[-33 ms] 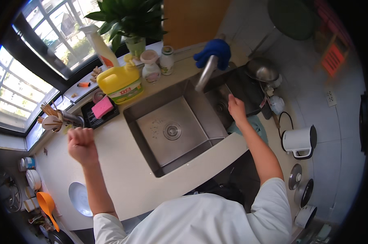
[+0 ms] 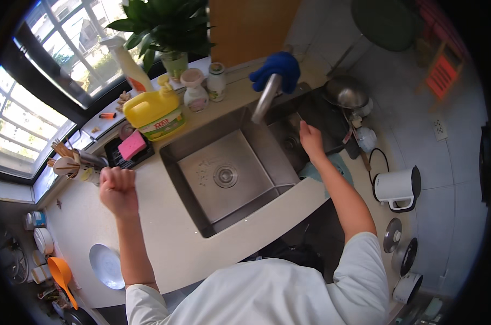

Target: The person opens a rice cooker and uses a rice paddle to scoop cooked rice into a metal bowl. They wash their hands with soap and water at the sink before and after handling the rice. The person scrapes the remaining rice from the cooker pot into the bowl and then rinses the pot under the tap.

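My left hand is closed in a fist above the counter, left of the steel sink. No object shows in it. Nearest to it are a utensil holder with chopsticks and a pink sponge in a black tray. Over the smaller right basin my right hand is closed too, with nothing visible in its fingers. A metal faucet with a blue cloth draped on it stands beyond that hand. A teal cloth hangs over the sink edge beneath my right forearm.
Behind the sink stand a yellow pump jug, a spray bottle, two jars and a potted plant. A white kettle and a metal pan sit at right. At left are a pale plate and an orange ladle.
My left fist has shifted slightly right. My right hand stays over the small basin, still closed. The whole view has slid a little, and the objects keep their places.
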{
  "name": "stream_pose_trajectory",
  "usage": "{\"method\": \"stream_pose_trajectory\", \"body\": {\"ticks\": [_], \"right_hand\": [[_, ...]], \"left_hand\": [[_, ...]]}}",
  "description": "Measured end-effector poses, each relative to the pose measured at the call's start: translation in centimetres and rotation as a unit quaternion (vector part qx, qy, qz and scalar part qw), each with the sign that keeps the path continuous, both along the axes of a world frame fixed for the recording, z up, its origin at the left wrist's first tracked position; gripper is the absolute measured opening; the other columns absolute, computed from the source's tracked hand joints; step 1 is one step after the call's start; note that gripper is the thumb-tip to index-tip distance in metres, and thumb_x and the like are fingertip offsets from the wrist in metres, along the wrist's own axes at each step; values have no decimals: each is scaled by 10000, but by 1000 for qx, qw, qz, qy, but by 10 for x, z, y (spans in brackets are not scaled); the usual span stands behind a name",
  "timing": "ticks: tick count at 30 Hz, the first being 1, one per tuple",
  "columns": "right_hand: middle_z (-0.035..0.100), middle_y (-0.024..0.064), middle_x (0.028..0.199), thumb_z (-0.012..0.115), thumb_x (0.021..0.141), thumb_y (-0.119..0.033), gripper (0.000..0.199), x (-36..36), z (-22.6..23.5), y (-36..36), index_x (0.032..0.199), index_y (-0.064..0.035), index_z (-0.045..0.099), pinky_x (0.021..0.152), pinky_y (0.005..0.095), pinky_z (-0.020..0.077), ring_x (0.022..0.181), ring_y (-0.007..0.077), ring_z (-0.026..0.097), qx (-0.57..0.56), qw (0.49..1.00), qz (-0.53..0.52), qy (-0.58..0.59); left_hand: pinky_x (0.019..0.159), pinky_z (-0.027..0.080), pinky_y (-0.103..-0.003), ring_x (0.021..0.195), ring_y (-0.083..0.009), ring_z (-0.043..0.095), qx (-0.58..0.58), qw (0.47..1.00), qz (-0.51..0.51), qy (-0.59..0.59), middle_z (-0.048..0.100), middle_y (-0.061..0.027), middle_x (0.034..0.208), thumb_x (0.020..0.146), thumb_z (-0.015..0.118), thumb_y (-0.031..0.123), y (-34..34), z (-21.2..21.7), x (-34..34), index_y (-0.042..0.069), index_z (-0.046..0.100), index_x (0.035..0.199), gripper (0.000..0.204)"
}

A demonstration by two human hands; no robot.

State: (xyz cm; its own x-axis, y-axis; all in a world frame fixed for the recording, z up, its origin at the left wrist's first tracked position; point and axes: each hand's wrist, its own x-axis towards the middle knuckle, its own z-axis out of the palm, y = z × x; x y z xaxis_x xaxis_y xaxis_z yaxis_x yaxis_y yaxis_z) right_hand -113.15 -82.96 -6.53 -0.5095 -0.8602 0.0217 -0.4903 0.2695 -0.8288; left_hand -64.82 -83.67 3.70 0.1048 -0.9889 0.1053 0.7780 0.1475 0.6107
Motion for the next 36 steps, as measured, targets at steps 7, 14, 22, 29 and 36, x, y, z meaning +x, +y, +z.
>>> {"method": "stream_pose_trajectory", "body": {"ticks": [7,14,22,29,36], "right_hand": [[599,200,736,535,853,-195,225,-46,-12,-123,750,-8,604,632,416,464,715,365,582,-178,964,50,190],[610,193,764,550,798,-90,115,-55,-37,-192,810,-20,641,645,411,477,720,356,591,-184,952,147,195],[617,175,737,541,787,-81,131,-78,-49,-204,818,-37,660,628,403,481,701,344,598,-179,953,148,196],[619,67,820,549,867,-116,170,-33,-22,-119,989,-4,589,641,217,479,696,127,583,-37,912,53,-405],[479,135,1218,495,895,-197,365,131,-84,-59,1198,3,468,822,290,438,1041,189,506,47,896,259,-358]], "left_hand": [[474,300,-230,529,-119,359,399,883,-190,158,456,-30,644,849,461,152,-23,-82,-166,51,508,773,134],[563,393,-246,628,-145,424,414,857,-161,260,486,-62,760,924,379,96,-36,-141,-265,32,467,896,113],[635,445,-281,690,-190,473,406,852,-88,319,497,-97,773,907,385,63,-55,-143,-302,-9,476,886,117],[635,475,-305,684,-196,520,358,860,-56,360,531,-103,739,881,379,90,-64,-171,-290,-25,520,836,187],[664,471,-328,780,-205,568,338,940,39,2,586,-102,885,886,465,358,-46,-183,-303,47,541,1036,353]]}}
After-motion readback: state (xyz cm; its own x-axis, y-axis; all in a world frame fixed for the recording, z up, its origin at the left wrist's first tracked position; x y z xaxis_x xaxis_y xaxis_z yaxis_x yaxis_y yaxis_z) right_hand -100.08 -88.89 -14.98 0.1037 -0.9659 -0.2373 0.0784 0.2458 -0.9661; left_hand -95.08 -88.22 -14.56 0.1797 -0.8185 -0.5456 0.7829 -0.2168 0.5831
